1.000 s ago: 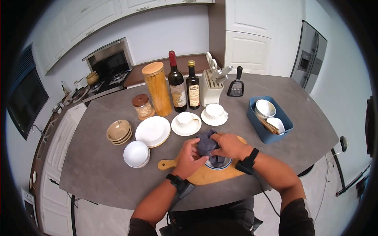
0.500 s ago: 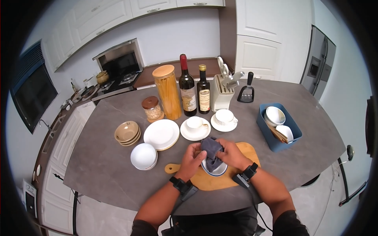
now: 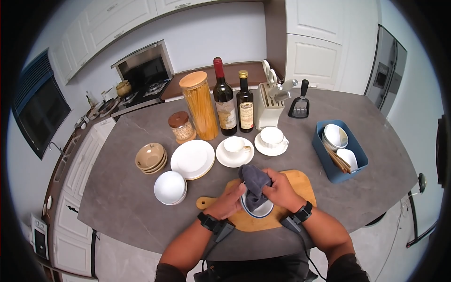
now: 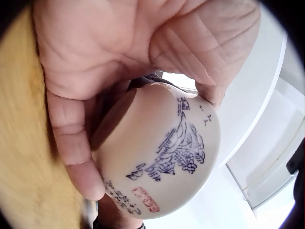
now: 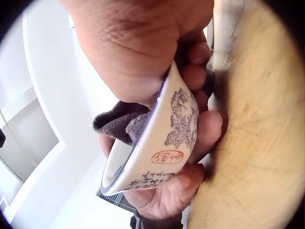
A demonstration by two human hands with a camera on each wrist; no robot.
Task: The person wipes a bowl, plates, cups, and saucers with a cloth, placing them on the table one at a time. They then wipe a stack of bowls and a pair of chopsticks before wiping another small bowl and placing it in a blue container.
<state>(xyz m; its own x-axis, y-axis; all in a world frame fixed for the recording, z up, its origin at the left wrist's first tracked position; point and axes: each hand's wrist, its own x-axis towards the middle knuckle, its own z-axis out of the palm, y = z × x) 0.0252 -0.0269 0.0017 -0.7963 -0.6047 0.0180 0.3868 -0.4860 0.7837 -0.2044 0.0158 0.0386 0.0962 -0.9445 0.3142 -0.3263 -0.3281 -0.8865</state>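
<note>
A white bowl (image 3: 263,210) with a blue rim, blue landscape drawing and red seal is held close over the wooden cutting board (image 3: 300,181). My left hand (image 3: 228,202) grips its left side, the thumb at the rim and the fingers around the outside, as the left wrist view shows. My right hand (image 3: 283,190) holds a dark grey cloth (image 3: 255,181) at the bowl's right side. Part of the cloth hangs into the bowl; in the right wrist view the cloth (image 5: 126,123) bulges over the rim.
White bowls (image 3: 170,188), brown bowls (image 3: 149,157) and white plates (image 3: 192,159) stand left. Behind are two cups on saucers, a jar (image 3: 181,126), a pasta canister (image 3: 199,108), two bottles and a knife block (image 3: 268,110). A blue bin (image 3: 340,171) with bowls stands right.
Earlier both hands were at the bunched cloth over the bowl. The left hand has since shifted down to the bowl's left side, and the cloth now hangs longer from the right hand.
</note>
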